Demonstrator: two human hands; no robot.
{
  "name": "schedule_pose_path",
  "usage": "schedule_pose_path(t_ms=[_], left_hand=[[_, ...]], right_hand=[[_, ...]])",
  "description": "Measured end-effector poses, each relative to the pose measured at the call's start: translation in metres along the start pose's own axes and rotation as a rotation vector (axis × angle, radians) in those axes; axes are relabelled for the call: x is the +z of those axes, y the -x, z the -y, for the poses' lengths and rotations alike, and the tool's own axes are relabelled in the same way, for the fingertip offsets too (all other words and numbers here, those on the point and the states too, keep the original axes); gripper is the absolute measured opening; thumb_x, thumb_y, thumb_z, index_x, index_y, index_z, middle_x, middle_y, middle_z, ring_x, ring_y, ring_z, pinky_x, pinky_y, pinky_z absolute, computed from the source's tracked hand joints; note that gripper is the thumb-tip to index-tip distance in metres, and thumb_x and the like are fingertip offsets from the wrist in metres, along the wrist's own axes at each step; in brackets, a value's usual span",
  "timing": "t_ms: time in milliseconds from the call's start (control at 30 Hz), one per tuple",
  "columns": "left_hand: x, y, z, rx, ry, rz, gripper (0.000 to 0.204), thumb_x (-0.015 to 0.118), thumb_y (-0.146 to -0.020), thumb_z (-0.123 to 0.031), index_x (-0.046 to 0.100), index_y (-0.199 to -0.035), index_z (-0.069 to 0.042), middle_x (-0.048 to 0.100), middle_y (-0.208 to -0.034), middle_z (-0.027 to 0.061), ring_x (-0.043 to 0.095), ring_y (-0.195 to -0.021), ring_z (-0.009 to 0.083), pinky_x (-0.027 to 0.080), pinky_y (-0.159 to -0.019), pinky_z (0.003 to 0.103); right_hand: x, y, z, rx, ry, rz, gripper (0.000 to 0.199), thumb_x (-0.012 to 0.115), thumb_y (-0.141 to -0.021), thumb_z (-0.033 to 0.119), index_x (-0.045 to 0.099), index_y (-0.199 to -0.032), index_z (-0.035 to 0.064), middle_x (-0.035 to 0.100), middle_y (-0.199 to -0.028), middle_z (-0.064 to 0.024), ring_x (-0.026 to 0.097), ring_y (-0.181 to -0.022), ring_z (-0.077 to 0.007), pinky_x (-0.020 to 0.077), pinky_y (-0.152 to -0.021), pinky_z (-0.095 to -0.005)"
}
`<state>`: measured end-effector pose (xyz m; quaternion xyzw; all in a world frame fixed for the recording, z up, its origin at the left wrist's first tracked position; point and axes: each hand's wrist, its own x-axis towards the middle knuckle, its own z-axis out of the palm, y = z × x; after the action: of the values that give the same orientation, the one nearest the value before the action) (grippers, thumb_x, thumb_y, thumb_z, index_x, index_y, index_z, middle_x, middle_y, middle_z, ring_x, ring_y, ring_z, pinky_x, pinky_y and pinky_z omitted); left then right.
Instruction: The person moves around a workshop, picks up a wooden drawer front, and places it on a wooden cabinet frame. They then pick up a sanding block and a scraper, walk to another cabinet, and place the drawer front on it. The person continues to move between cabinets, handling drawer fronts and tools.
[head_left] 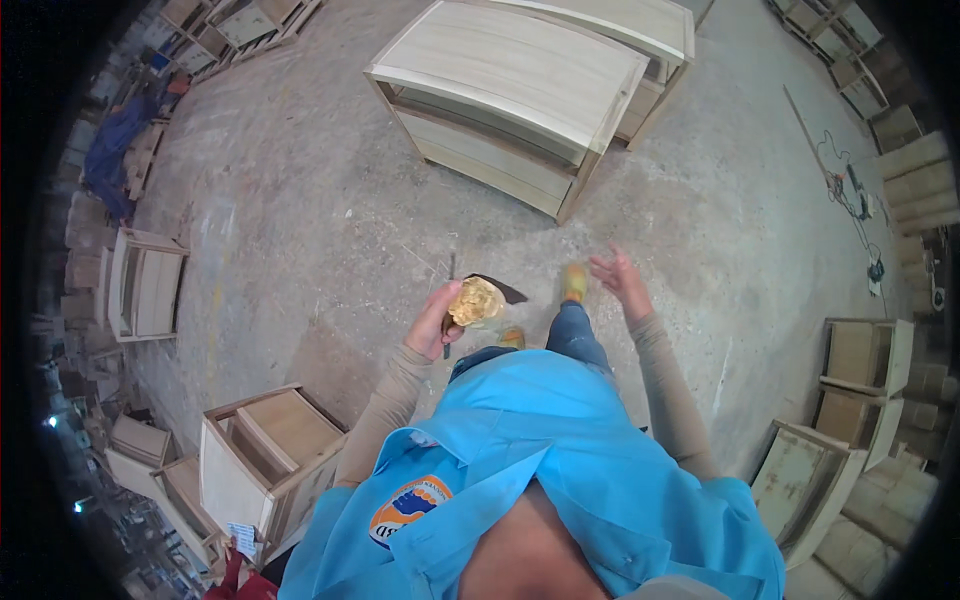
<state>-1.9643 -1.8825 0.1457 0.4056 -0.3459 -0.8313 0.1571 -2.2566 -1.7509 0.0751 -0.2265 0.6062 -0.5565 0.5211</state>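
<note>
In front of my body, my left hand (432, 322) is closed around a small round container (478, 302) with lumpy yellow-brown paste in it. A dark flat blade (505, 289), like a putty knife's, sticks out past the container on the right. A thin dark strip also passes through the same hand; its kind is unclear. My right hand (622, 283) hangs in the air to the right, fingers apart, holding nothing. Ahead of both hands stands a pale unfinished wooden cabinet (510, 70) with an open slot below its top.
A second wooden cabinet (660, 30) stands close behind the first. At the near left is a wooden drawer unit (285, 430); more unfinished cabinets (805, 480) line the right. Cables (860, 200) lie on the concrete floor (300, 200) at the far right.
</note>
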Motion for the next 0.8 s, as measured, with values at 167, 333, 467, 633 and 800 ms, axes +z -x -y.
schedule_pose_path(t_ms=[167, 333, 467, 633, 800], left_hand=[[0.001, -0.055, -0.019, 0.083, 0.122, -0.134, 0.033, 0.039, -0.086, -0.038, 0.05, -0.093, -0.008, 0.051, -0.066, -0.001, 0.032, -0.038, 0.0049, 0.022, -0.033, 0.019], [0.043, -0.089, -0.047, 0.115, 0.258, -0.383, 0.035, 0.039, -0.086, -0.04, 0.05, -0.095, -0.008, 0.052, -0.069, -0.0001, 0.033, -0.04, 0.0051, 0.022, -0.033, 0.019], [0.062, -0.115, -0.062, 0.123, 0.291, -0.438, 0.037, 0.039, -0.085, -0.042, 0.05, -0.096, -0.008, 0.052, -0.069, -0.0002, 0.033, -0.04, 0.0053, 0.023, -0.033, 0.019], [0.073, -0.134, -0.071, 0.072, 0.341, -0.493, 0.039, 0.039, -0.085, -0.043, 0.05, -0.097, -0.008, 0.052, -0.069, -0.0001, 0.034, -0.04, 0.0054, 0.023, -0.033, 0.019], [0.068, -0.135, -0.074, 0.063, 0.349, -0.545, 0.039, 0.038, -0.085, -0.043, 0.05, -0.097, -0.007, 0.052, -0.069, 0.0002, 0.034, -0.04, 0.0056, 0.023, -0.033, 0.019]], right_hand=[[-0.077, -0.111, 0.018, 0.165, -0.203, -0.112, 0.058, 0.032, -0.087, 0.045, 0.018, -0.132, 0.01, 0.05, -0.117, -0.0126, 0.051, -0.104, -0.0239, 0.036, -0.089, -0.0318], [-0.118, -0.216, 0.04, 0.352, -0.218, -0.191, 0.057, 0.032, -0.088, 0.042, 0.013, -0.133, 0.0108, 0.05, -0.116, -0.0124, 0.052, -0.102, -0.0251, 0.0372, -0.087, -0.0314], [-0.148, -0.288, 0.024, 0.396, -0.154, -0.195, 0.063, 0.036, -0.086, 0.045, 0.011, -0.133, 0.0115, 0.041, -0.125, -0.0133, 0.049, -0.106, -0.0276, 0.0354, -0.089, -0.0377], [-0.156, -0.361, 0.017, 0.441, -0.101, -0.284, 0.076, 0.045, -0.081, 0.05, 0.008, -0.134, 0.0109, 0.02, -0.137, -0.0119, 0.033, -0.12, -0.0311, 0.029, -0.093, -0.0473], [-0.147, -0.399, -0.002, 0.495, -0.161, -0.272, 0.075, 0.049, -0.08, 0.049, 0.015, -0.133, 0.008, 0.021, -0.137, -0.0108, 0.028, -0.122, -0.0286, 0.0268, -0.097, -0.044]])
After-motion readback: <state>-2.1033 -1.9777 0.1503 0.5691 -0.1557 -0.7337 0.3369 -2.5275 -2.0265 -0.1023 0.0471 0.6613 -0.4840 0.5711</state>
